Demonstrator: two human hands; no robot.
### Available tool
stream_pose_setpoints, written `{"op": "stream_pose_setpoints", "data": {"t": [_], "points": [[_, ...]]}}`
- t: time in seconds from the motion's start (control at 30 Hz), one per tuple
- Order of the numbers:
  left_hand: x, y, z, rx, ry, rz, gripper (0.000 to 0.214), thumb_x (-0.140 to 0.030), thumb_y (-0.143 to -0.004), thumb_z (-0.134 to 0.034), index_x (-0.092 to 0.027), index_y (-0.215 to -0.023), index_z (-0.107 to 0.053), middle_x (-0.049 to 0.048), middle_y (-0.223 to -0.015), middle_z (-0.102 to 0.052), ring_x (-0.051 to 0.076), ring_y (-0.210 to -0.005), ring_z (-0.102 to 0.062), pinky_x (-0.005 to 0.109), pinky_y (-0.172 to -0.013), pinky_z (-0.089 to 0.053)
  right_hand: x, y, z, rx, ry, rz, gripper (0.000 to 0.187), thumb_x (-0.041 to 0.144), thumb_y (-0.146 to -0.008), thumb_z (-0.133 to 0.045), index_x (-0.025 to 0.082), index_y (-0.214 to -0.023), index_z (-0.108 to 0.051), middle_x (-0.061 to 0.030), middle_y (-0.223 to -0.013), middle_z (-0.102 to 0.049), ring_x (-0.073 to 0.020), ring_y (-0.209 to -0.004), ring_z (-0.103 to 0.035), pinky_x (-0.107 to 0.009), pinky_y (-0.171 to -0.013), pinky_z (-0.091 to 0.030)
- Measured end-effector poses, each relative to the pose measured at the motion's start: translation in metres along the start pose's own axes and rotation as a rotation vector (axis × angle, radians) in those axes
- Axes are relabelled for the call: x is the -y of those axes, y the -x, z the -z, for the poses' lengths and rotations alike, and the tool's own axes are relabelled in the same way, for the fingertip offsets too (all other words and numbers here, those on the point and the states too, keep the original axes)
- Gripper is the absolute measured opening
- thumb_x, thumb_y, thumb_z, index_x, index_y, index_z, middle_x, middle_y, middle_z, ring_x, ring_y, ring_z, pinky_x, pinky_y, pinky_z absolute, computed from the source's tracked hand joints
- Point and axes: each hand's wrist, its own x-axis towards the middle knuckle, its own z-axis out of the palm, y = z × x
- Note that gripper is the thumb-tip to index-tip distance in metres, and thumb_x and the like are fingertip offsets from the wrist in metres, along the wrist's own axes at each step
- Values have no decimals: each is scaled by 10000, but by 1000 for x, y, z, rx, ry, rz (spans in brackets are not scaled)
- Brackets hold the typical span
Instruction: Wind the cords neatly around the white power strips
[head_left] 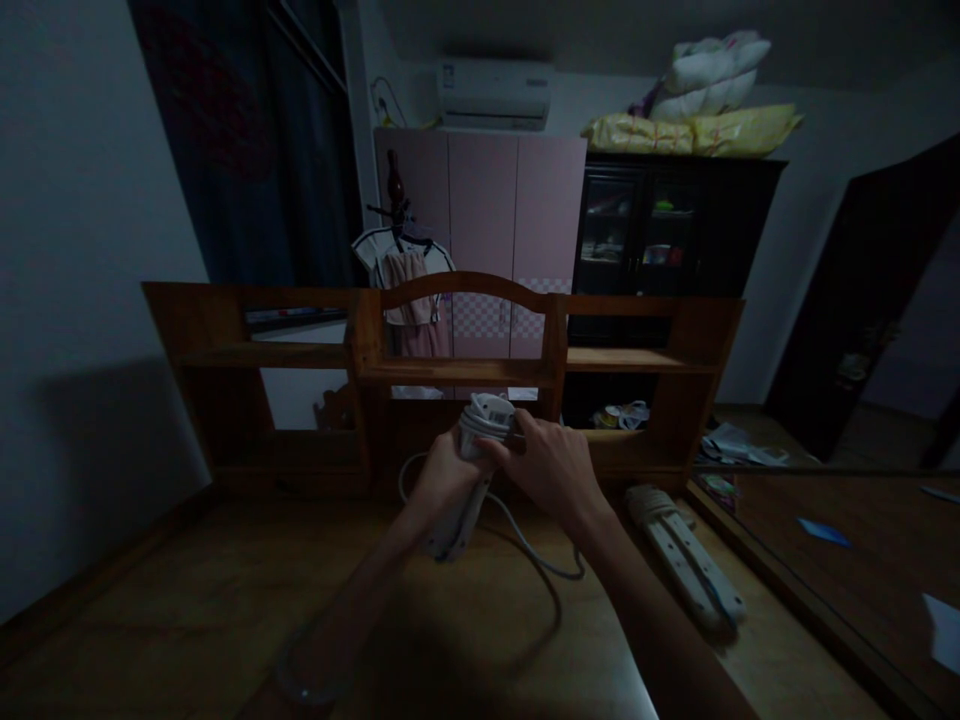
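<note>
My left hand [442, 480] is wrapped round a white power strip [474, 470], holding it upright and tilted above the wooden desk [225, 610]. My right hand [551, 465] is closed at the strip's upper end, fingers pinching something small and dark there that I cannot make out. The strip's white cord [540, 560] loops down onto the desk between my arms. The room is dim.
A second white power strip [694, 570], its cord wound at one end, lies on the desk to the right. A wooden shelf unit [465, 370] stands along the desk's back edge. Beyond are a pink wardrobe [495, 230], a dark cabinet [660, 240] and a clothes stand [401, 260].
</note>
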Motion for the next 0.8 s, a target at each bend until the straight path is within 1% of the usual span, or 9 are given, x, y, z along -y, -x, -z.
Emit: {"op": "stream_pose_setpoints", "data": {"t": [0.2, 0.37, 0.5, 0.57, 0.67, 0.73, 0.8], "points": [[5, -3, -2, 54, 13, 2, 411, -278, -660, -699, -115, -1032, -631, 48, -930, -710, 203, -813, -664, 253, -688, -534, 0, 2, 5, 15, 52, 52, 576, 650, -909, -359, 165, -818, -656, -112, -803, -714, -257, -754, -682, -310, -615, -371], [-2, 0, -4, 68, -5, 29, 429, -254, -638, -733, -135, -1037, -626, 44, -934, -715, 207, -821, -673, 271, -698, -551, -3, 1, 8, -19, 74, 70, 647, 676, -909, -301, 164, -744, -660, -96, -765, -706, -245, -707, -680, -310, -576, -340], [-3, 2, -7, 83, 11, 8, 480, -233, -618, -757, -144, -1063, -601, 49, -978, -710, 211, -849, -676, 291, -730, -556, -6, 1, 9, -26, 71, 74, 675, 694, -899, -289, 162, -731, -668, -97, -760, -700, -236, -702, -676, -308, -571, -321], [0, 2, -9, 52, 17, -27, 546, -222, -630, -750, -158, -1138, -559, 61, -1083, -685, 216, -945, -663, 297, -796, -542, -6, 1, 10, -26, 64, 70, 665, 694, -897, -303, 161, -743, -670, -96, -768, -699, -229, -706, -673, -305, -571, -315], [1, 4, -11, -40, 12, -89, 746, -210, -629, -760, -202, -1294, -423, 71, -1247, -609, 213, -1100, -607, 298, -898, -495, -5, 0, 11, -29, 62, 69, 632, 683, -897, -332, 165, -772, -671, -91, -779, -698, -222, -705, -670, -302, -563, -305], [-2, 7, -13, -110, -48, -74, 794, -246, -636, -770, -212, -1319, -367, 85, -1235, -612, 216, -1074, -622, 294, -864, -500, -4, 0, 12, -36, 60, 71, 607, 671, -901, -345, 169, -797, -670, -85, -785, -697, -219, -705, -669, -300, -559, -303], [-8, 13, -15, -184, -153, -26, 741, -307, -662, -761, -204, -1287, -377, 101, -1151, -648, 231, -976, -661, 290, -768, -513, -4, 0, 13, -34, 62, 72, 591, 666, -899, -362, 173, -801, -671, -81, -784, -696, -222, -706, -669, -298, -560, -307]]}}
